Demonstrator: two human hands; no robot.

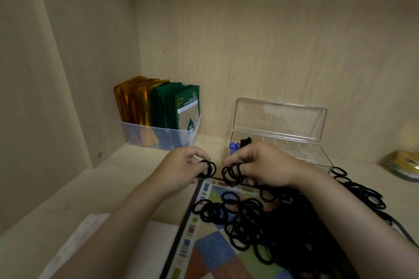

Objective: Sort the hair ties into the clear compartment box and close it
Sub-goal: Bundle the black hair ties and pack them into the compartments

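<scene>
**Black ties by the handful, and most of the box still bare**

Nearest us, a heap of black hair ties [283,229] covers the right half of a patterned mat [204,253] and spills past its right edge onto the shelf [56,199]. At the mat's far edge our left hand [181,166] pinches a few ties, and our right hand [260,165] is curled round a thicker bunch. We judge the risks plain: loops slipping off the fingers on the way over, or ties tangling and dragging extras off the heap.

Just beyond the hands, the clear compartment box [317,154] lies with its lid [280,119] up against the back wall. Its left-end compartments hold something blue [233,146] and black ties [245,142]; the rest look empty. An overstuffed compartment could keep the lid from shutting. In the far left corner, a clear tub [158,138] holds orange and green sachets [158,104].
</scene>
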